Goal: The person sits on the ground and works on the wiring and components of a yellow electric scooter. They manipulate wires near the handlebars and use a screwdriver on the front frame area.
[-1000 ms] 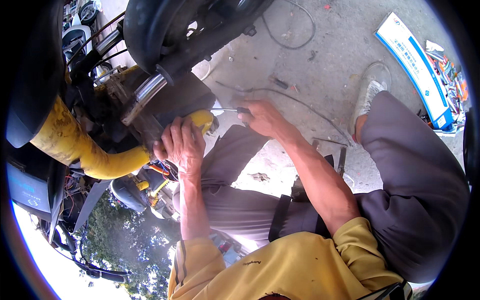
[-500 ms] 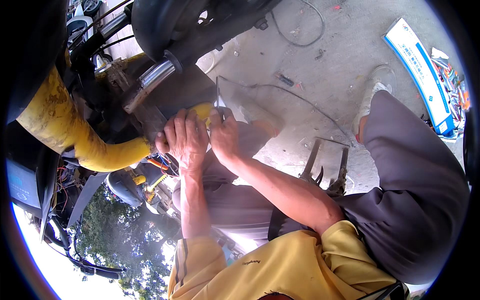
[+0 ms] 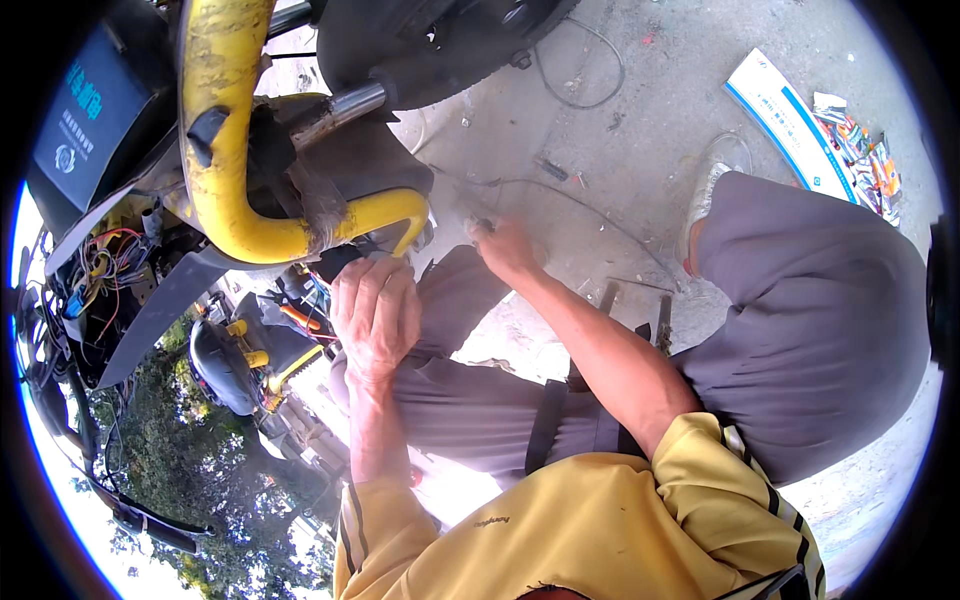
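A yellow tubular frame [image 3: 275, 240] of a partly stripped scooter curves across the left half, its paint scuffed. Brown tape or wrapping [image 3: 320, 215] goes round the tube near its bent end. Just below that bend is my left hand [image 3: 378, 315], its fingers curled together beside a black part [image 3: 338, 263]; what they grip is hidden. My right hand [image 3: 507, 250], smeared by motion, is off to the right, apart from the frame. Its fingers are closed around something small and pale at the tips, too blurred to name.
Loose coloured wires [image 3: 110, 255] and a dark blue box [image 3: 110, 115] are at the left. A dark wheel cover [image 3: 430, 50] and a metal fork tube [image 3: 350, 105] stand above. A thin cable [image 3: 590, 200] crosses the concrete. A white-and-blue carton [image 3: 790, 120] lies beside coloured packets [image 3: 870, 165].
My right hand has moved right, away from the frame and my left hand; the thin metal shaft above it no longer shows. My left hand is lower against the tube. The view has shifted.
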A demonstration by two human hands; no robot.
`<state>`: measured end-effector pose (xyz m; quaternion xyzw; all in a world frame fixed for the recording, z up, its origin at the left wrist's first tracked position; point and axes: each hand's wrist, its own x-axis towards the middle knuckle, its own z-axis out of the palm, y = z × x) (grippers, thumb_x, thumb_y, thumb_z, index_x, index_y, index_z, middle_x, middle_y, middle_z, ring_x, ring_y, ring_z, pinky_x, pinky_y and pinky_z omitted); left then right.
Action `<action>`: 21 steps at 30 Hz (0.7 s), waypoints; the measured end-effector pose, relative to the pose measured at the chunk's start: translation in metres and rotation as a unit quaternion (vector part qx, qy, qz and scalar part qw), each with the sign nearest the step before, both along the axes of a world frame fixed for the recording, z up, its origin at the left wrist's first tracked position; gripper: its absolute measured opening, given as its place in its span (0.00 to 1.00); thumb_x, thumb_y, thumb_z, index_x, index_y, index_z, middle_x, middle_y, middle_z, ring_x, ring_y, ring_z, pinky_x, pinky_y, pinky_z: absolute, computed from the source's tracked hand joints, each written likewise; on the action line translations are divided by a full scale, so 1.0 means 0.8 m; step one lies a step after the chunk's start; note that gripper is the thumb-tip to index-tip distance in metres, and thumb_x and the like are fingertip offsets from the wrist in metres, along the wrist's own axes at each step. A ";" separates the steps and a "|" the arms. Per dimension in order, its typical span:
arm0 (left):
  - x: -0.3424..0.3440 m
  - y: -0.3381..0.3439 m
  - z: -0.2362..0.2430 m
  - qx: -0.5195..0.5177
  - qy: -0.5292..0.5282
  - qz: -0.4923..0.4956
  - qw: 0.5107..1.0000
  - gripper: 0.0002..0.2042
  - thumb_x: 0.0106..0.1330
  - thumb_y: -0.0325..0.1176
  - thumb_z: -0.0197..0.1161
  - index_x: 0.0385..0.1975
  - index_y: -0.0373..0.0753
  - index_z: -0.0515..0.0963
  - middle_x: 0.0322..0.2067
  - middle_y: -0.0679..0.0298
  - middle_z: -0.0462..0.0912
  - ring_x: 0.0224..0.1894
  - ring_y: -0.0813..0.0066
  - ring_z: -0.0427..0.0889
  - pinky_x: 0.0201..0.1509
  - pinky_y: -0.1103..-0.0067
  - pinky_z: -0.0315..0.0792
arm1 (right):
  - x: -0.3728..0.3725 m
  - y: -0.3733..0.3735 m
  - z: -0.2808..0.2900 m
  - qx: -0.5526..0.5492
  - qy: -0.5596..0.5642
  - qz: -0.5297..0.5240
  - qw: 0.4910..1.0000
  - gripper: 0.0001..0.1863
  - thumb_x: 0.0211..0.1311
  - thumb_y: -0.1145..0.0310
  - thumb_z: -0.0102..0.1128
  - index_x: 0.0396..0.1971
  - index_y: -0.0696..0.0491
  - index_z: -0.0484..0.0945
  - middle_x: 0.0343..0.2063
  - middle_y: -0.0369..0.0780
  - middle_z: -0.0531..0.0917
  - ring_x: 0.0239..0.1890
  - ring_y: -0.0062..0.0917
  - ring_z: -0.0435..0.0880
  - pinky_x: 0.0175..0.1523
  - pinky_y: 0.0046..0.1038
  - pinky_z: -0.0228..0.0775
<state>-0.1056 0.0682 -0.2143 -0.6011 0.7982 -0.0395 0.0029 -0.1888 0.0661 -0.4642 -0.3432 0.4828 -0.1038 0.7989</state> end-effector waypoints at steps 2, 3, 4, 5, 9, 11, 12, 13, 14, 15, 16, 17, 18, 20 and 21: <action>-0.016 0.060 0.042 -0.094 0.047 0.045 0.993 0.06 0.64 0.24 0.64 0.39 0.35 0.79 0.40 0.57 0.82 0.43 0.61 0.80 0.50 0.68 0.74 | -0.013 0.002 0.018 -0.026 -0.007 0.022 0.999 0.23 0.71 0.52 0.54 0.42 0.62 0.79 0.38 0.53 0.87 0.49 0.48 0.85 0.55 0.43 0.73; -0.022 0.095 0.057 -0.155 0.080 0.091 0.980 0.04 0.67 0.25 0.61 0.39 0.34 0.79 0.39 0.56 0.82 0.41 0.63 0.80 0.50 0.70 0.74 | -0.021 -0.002 0.031 -0.034 -0.017 0.030 0.999 0.23 0.72 0.52 0.54 0.40 0.61 0.79 0.35 0.51 0.87 0.46 0.45 0.85 0.54 0.42 0.74; -0.030 0.126 0.065 -0.247 0.123 0.154 0.949 0.04 0.68 0.26 0.60 0.39 0.34 0.78 0.36 0.58 0.80 0.38 0.65 0.77 0.47 0.72 0.71 | -0.026 -0.004 0.042 -0.042 -0.029 0.041 0.998 0.22 0.72 0.52 0.53 0.38 0.61 0.79 0.32 0.49 0.88 0.44 0.43 0.86 0.53 0.40 0.74; -0.037 0.155 0.071 -0.333 0.164 0.214 0.904 0.04 0.68 0.27 0.60 0.39 0.35 0.77 0.32 0.60 0.78 0.35 0.66 0.75 0.44 0.73 0.69 | -0.030 -0.008 0.048 -0.034 -0.011 0.054 0.998 0.22 0.72 0.52 0.53 0.37 0.60 0.79 0.30 0.47 0.88 0.41 0.41 0.86 0.51 0.39 0.75; -0.002 0.287 0.038 -0.406 0.293 0.511 0.699 0.12 0.74 0.37 0.50 0.41 0.34 0.74 0.33 0.63 0.73 0.33 0.75 0.70 0.42 0.75 0.67 | -0.034 -0.029 0.033 -0.016 0.045 0.039 0.998 0.25 0.75 0.52 0.52 0.29 0.60 0.78 0.21 0.43 0.83 0.23 0.31 0.81 0.34 0.36 0.74; -0.014 0.332 -0.022 -0.313 0.440 0.618 0.571 0.11 0.74 0.37 0.54 0.45 0.36 0.74 0.36 0.63 0.77 0.36 0.75 0.76 0.47 0.77 0.72 | -0.048 -0.042 0.039 -0.010 0.024 0.013 1.000 0.20 0.75 0.56 0.54 0.34 0.60 0.79 0.27 0.41 0.81 0.22 0.22 0.71 0.24 0.30 0.63; -0.024 0.360 -0.062 -0.211 0.474 0.561 0.645 0.13 0.75 0.35 0.55 0.51 0.34 0.75 0.43 0.59 0.80 0.44 0.71 0.80 0.52 0.78 0.74 | -0.059 -0.054 0.052 0.003 0.031 -0.013 0.999 0.18 0.75 0.57 0.55 0.36 0.60 0.79 0.27 0.41 0.82 0.22 0.22 0.71 0.24 0.30 0.63; -0.039 0.374 -0.101 -0.127 0.508 0.515 0.679 0.13 0.75 0.35 0.55 0.51 0.34 0.75 0.44 0.59 0.80 0.44 0.71 0.80 0.52 0.78 0.74 | -0.070 -0.070 0.068 0.011 0.039 -0.040 0.998 0.17 0.74 0.58 0.56 0.38 0.60 0.78 0.28 0.41 0.82 0.23 0.23 0.72 0.25 0.31 0.63; -0.061 0.373 -0.133 -0.058 0.531 0.522 0.665 0.13 0.75 0.35 0.55 0.51 0.34 0.75 0.44 0.59 0.80 0.45 0.71 0.80 0.52 0.78 0.73 | -0.079 -0.087 0.077 0.018 0.046 -0.067 0.997 0.15 0.74 0.60 0.57 0.40 0.59 0.78 0.29 0.41 0.83 0.23 0.23 0.72 0.25 0.31 0.63; -0.080 0.376 -0.158 -0.007 0.548 0.530 0.647 0.13 0.75 0.35 0.55 0.51 0.34 0.75 0.44 0.59 0.80 0.45 0.71 0.80 0.53 0.78 0.73 | -0.084 -0.104 0.075 -0.001 0.058 -0.069 0.996 0.15 0.73 0.60 0.58 0.40 0.59 0.78 0.29 0.40 0.83 0.23 0.23 0.72 0.25 0.31 0.63; -0.096 0.375 -0.174 0.046 0.553 0.540 0.633 0.13 0.75 0.35 0.55 0.52 0.34 0.75 0.44 0.59 0.80 0.45 0.70 0.80 0.53 0.78 0.73 | -0.088 -0.122 0.072 -0.012 0.064 -0.068 0.996 0.14 0.72 0.61 0.59 0.41 0.59 0.77 0.29 0.40 0.83 0.23 0.23 0.72 0.26 0.32 0.63; -0.105 0.372 -0.187 0.093 0.554 0.544 0.624 0.13 0.75 0.35 0.55 0.52 0.33 0.75 0.45 0.59 0.80 0.46 0.70 0.80 0.53 0.78 0.73 | -0.091 -0.137 0.070 -0.023 0.071 -0.068 0.995 0.14 0.71 0.62 0.60 0.42 0.59 0.77 0.29 0.40 0.83 0.23 0.23 0.72 0.26 0.32 0.64; -0.108 0.366 -0.198 0.120 0.549 0.548 0.619 0.13 0.75 0.35 0.55 0.52 0.33 0.74 0.45 0.59 0.79 0.46 0.70 0.80 0.53 0.78 0.73 | -0.091 -0.149 0.074 -0.042 0.084 -0.064 0.993 0.14 0.71 0.61 0.61 0.41 0.58 0.78 0.29 0.39 0.83 0.23 0.23 0.74 0.26 0.32 0.65; -0.114 0.358 -0.216 0.171 0.539 0.548 0.616 0.13 0.75 0.34 0.55 0.52 0.33 0.74 0.45 0.59 0.79 0.46 0.70 0.79 0.54 0.77 0.73 | -0.093 -0.175 0.078 -0.075 0.111 -0.068 0.989 0.14 0.70 0.61 0.61 0.38 0.58 0.79 0.28 0.39 0.83 0.24 0.24 0.77 0.26 0.31 0.66; -0.114 0.350 -0.225 0.183 0.534 0.548 0.617 0.13 0.75 0.34 0.55 0.53 0.33 0.74 0.46 0.59 0.79 0.47 0.70 0.79 0.54 0.77 0.73 | -0.092 -0.186 0.072 -0.110 0.118 -0.057 0.985 0.13 0.67 0.62 0.62 0.36 0.59 0.79 0.27 0.42 0.84 0.24 0.29 0.79 0.28 0.34 0.69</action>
